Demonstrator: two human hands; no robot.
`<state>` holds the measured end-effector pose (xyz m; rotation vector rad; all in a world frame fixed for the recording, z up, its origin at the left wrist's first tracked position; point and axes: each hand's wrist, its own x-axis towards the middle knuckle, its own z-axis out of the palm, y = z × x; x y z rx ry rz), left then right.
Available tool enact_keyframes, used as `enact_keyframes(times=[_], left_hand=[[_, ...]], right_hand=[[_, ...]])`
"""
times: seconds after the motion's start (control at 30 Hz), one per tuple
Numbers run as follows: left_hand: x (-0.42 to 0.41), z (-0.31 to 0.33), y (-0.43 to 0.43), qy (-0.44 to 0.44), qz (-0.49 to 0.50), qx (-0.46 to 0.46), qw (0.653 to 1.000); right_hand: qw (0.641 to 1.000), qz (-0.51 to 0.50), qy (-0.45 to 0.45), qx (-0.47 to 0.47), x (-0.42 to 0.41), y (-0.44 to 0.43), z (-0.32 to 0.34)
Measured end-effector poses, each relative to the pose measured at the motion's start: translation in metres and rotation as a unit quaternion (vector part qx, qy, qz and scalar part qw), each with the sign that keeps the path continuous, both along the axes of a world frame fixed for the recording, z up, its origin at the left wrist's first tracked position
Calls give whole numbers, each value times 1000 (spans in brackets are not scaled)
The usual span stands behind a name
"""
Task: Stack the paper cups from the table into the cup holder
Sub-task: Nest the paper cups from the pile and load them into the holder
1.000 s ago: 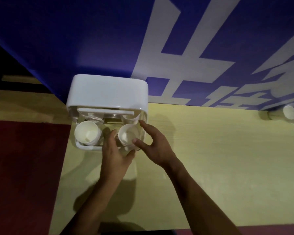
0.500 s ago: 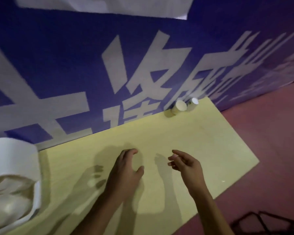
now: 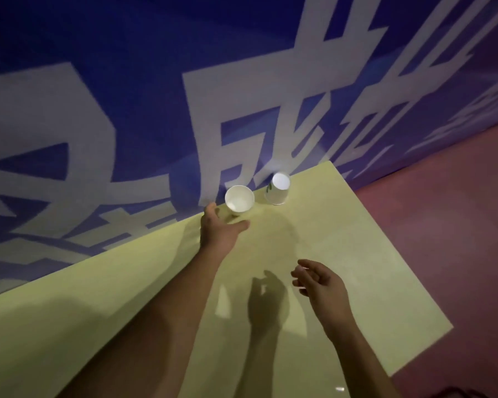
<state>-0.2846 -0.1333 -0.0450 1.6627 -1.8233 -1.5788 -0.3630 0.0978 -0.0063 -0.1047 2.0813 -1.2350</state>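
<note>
The left hand [image 3: 219,231] is stretched forward with thumb and fingers spread apart, set on either side of the foot of a white paper cup [image 3: 239,199]; whether skin meets paper cannot be told. The right hand [image 3: 320,285] is held nearer the body over the worktop [image 3: 357,268], its fingers loosely curled and nothing carried in it.

The paper cup is stood upright with its round open mouth turned up and its smooth tapered wall narrowing toward the base, close to the worktop's far edge and toward the far right corner. A second cup [image 3: 278,188], white with a small green mark on its side, is placed just beside it, nearer that corner; a bright flat disc is shown at its top, and mouth or base cannot be told.

The worktop is seen as a pale yellow, smooth slab with square corners, crossed by soft arm shadows. It is backed by a blue wall [image 3: 98,53] printed with large white blocky characters, and flanked by a dull red floor [image 3: 457,225].
</note>
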Motion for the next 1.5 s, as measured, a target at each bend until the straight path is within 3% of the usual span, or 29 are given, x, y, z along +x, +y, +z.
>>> enact_keyframes(times=[0.13, 0.3, 0.53, 0.67, 0.9, 1.1, 1.2, 1.33, 1.5], left_hand=[[-35, -38, -6, 8, 52, -33, 998], [-48, -37, -8, 38, 111, -66, 991], [42, 9, 55, 36, 23, -53, 998], [126, 23, 94, 27, 82, -56, 995], [229, 45, 110, 47, 128, -55, 989], [328, 78, 92, 38, 138, -145, 979], [403, 83, 87, 77, 162, -167, 970], [512, 99, 79, 125, 171, -182, 960], [644, 115, 66, 106, 174, -209, 957]], right_hand=[[986, 96, 58, 123, -51, -17, -36], [967, 153, 117, 168, -103, -82, -69], [946, 145, 250, 146, -132, -161, -91], [970, 81, 230, 19, -114, -155, -90], [958, 179, 184, -127, 14, -101, -24], [960, 208, 110, -151, 167, -97, 26], [957, 221, 76, -173, 245, -104, 43], [953, 238, 72, -172, 364, -110, 62], [950, 241, 85, -177, 505, -127, 79]])
